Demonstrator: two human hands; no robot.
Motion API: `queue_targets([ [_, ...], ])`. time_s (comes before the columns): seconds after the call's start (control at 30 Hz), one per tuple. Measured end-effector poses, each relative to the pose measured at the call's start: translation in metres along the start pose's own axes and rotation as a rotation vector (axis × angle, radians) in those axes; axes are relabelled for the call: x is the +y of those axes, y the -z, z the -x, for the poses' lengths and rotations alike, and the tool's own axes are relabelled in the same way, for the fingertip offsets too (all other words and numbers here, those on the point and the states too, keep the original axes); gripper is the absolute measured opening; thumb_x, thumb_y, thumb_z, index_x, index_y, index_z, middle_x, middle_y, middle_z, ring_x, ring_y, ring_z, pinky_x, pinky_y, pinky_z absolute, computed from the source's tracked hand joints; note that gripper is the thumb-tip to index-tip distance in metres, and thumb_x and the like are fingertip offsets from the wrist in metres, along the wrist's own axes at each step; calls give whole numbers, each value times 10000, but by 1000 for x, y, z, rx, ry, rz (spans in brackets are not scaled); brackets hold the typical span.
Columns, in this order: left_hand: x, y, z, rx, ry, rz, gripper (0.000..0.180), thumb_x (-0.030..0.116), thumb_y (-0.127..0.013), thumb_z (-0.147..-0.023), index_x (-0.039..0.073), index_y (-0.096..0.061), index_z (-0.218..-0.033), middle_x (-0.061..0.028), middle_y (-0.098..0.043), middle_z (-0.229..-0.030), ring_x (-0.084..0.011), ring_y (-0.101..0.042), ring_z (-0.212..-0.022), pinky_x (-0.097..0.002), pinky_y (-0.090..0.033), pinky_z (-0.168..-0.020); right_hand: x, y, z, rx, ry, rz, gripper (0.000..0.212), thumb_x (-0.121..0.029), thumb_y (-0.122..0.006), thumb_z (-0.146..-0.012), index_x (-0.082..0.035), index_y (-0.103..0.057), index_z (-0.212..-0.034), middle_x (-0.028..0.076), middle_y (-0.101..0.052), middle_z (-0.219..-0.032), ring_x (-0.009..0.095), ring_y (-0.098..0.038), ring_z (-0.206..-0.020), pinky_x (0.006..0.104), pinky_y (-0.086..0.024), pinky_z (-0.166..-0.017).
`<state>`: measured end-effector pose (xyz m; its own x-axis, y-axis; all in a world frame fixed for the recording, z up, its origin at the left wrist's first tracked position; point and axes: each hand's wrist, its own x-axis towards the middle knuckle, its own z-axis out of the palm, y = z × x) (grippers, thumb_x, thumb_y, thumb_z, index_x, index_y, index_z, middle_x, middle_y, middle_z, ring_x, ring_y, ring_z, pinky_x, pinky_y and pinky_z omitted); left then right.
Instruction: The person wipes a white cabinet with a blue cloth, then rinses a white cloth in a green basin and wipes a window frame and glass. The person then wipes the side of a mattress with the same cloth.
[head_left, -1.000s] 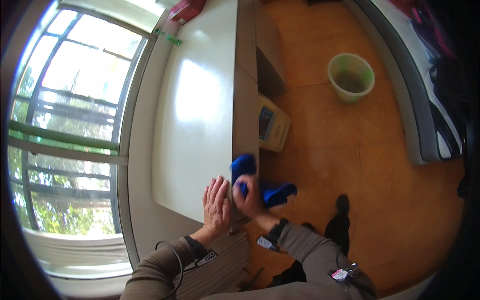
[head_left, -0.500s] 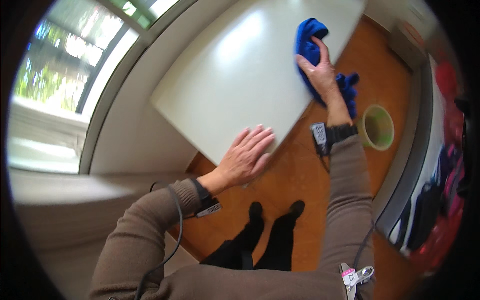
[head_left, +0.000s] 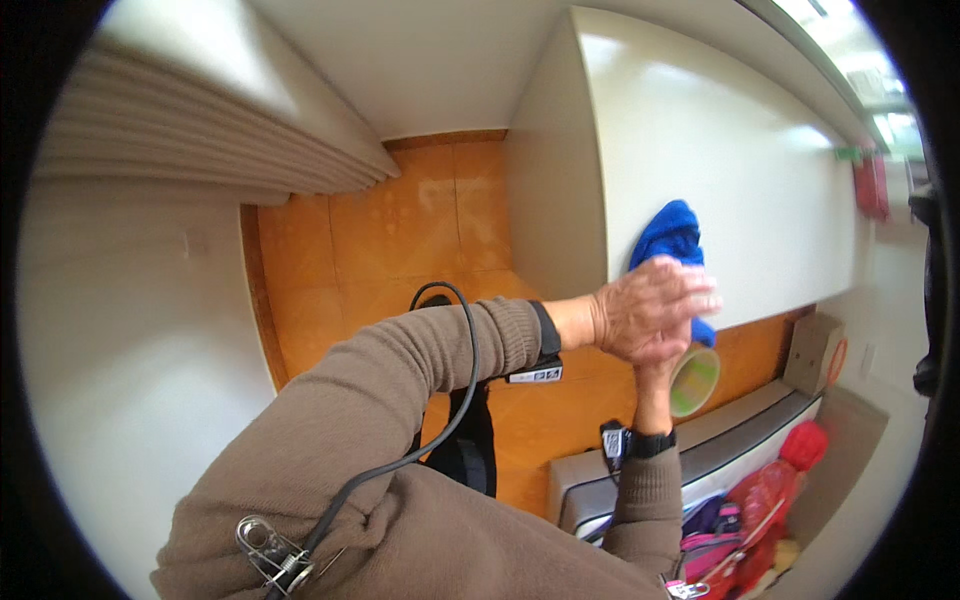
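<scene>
A blue cloth (head_left: 671, 232) lies at the near edge of the white tabletop (head_left: 735, 170), bunched and partly hanging toward the edge. My left hand (head_left: 650, 310) crosses in front of my right hand, fingers stretched out and slightly blurred, with nothing seen in them. Only the wrist and a little of my right hand (head_left: 657, 375) show; its fingers are hidden behind the left. The cloth shows above and beside the two hands, and it has travelled along with the right one. Whether the left hand touches the cloth or the right hand, I cannot tell.
A pale green bucket (head_left: 695, 382) stands on the orange tiled floor just past my right wrist. A low grey-topped bench (head_left: 720, 435) runs at the right, with a cardboard box (head_left: 814, 352) at its far end and red and purple bags (head_left: 735, 535) beside it. Curtains (head_left: 230, 130) hang at the left.
My view has turned, so the table now sits at the right. My left hand has left the bare tabletop and come over the right hand. The cloth has moved closer with the right hand.
</scene>
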<state>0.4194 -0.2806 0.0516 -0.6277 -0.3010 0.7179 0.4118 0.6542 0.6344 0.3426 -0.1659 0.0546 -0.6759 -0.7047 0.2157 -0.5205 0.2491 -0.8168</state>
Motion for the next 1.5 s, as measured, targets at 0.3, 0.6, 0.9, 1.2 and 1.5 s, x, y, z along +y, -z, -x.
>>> queue_targets([
  [0.3, 80, 38, 121, 281, 440, 125, 1043, 633, -760, -759, 221, -234, -1561, -194, -174, -1618, -424, -169, -1493, -604, -199, -1183, -99, -4, 55, -400, -975, -1016, 491, -303, -546, -1016, -60, -428, -1426, 130, -543, -1353, 239, -561, -1214, 399, -463, -1049],
  [0.6, 102, 7, 134, 530, 921, 338, 698, 369, -688, -943, 91, -347, -1485, -201, -518, -1376, -373, -571, -1207, -406, -481, -1023, -97, 45, -11, -877, 89, 471, 382, -205, -621, -977, -28, -594, -1315, 248, -644, -1218, 351, -685, -1045, 397, -556, -866],
  [0.9, -14, -32, 93, 504, 393, 93, 727, 452, -535, -975, 143, -245, -1564, -219, -187, -1629, -440, -145, -1508, -603, -59, -1206, -34, -4, -34, -594, 332, 664, 712, -508, -329, -1016, 15, -361, -1498, 247, -313, -1572, 401, -233, -1494, 525, -89, -1211],
  [1.2, -249, 53, 17, 755, 551, 182, 685, 338, -537, -991, 81, -251, -1558, -225, -254, -1609, -412, -206, -1495, -507, -130, -1220, -37, -3, -26, -620, 258, 735, 796, -587, -464, -958, 33, -383, -1452, 302, -348, -1515, 454, -266, -1461, 597, -120, -1188],
  [1.5, -387, 8, 143, 786, 1153, 378, 673, 473, -408, -1041, 77, -237, -1558, -233, -319, -1568, -361, -347, -1423, -371, -233, -1187, -29, 17, -14, -667, 245, 863, 874, -523, -557, -899, 22, -243, -1506, 317, -238, -1545, 496, -218, -1452, 646, -170, -1164],
])
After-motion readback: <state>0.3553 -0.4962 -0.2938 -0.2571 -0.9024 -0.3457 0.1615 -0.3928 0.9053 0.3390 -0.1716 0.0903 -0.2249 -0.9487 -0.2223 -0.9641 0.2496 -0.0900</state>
